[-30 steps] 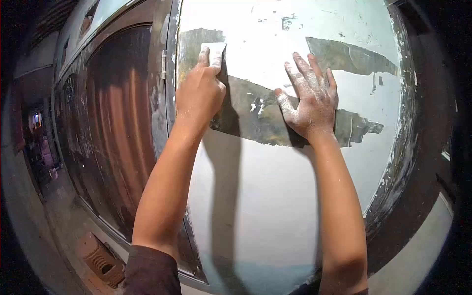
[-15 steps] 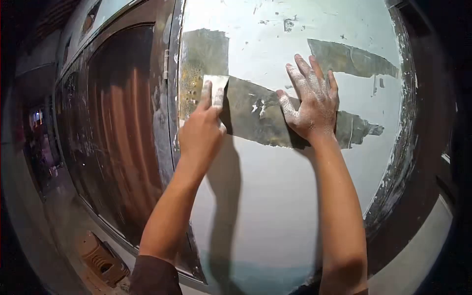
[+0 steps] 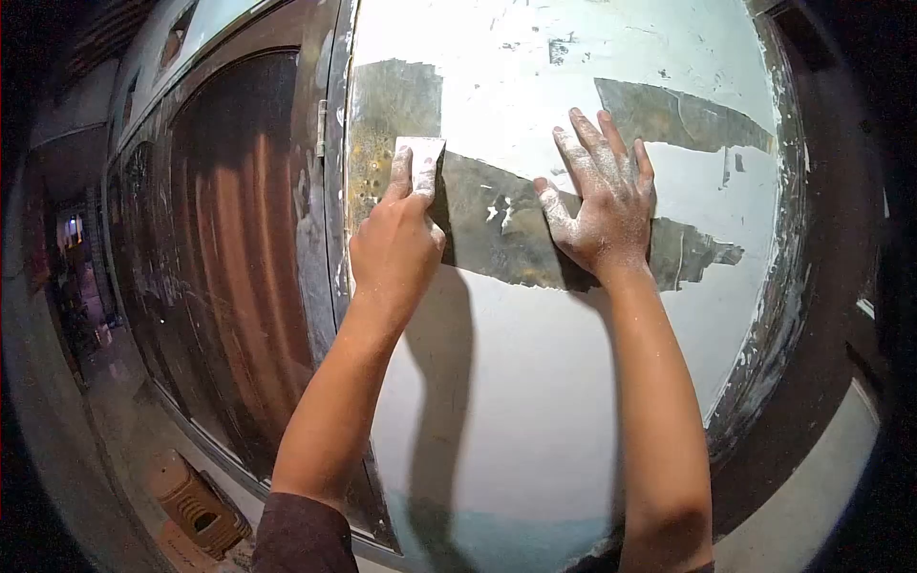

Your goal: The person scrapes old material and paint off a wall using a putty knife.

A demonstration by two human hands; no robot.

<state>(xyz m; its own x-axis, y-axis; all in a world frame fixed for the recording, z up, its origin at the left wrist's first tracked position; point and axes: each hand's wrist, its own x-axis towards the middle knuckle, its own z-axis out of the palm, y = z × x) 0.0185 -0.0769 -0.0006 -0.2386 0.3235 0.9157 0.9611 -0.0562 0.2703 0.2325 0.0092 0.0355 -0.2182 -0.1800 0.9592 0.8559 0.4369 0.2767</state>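
Note:
A white flat scraper (image 3: 422,160) is in my left hand (image 3: 396,239), with two fingers stretched along its face and its edge against the wall. It covers part of the left side of a bare grey patch (image 3: 478,205) where the white coat is off. My right hand (image 3: 607,205), powdered white, lies flat with fingers spread on the wall (image 3: 535,353), partly over the grey patch and the white coat. A few white flakes (image 3: 497,208) cling to the patch between my hands. What the rest of my left fingers do behind the scraper is hidden.
A brown wooden door (image 3: 234,239) with a curtain stands to the left, its frame and hinge beside the wall panel. Brown plastic stools (image 3: 196,501) rest on the floor at the lower left. Worn dark trim (image 3: 778,286) edges the wall on the right.
The scraper and my left hand have shifted very slightly, with the scraper's top edge a little higher. My right hand stays on nearly the same spot.

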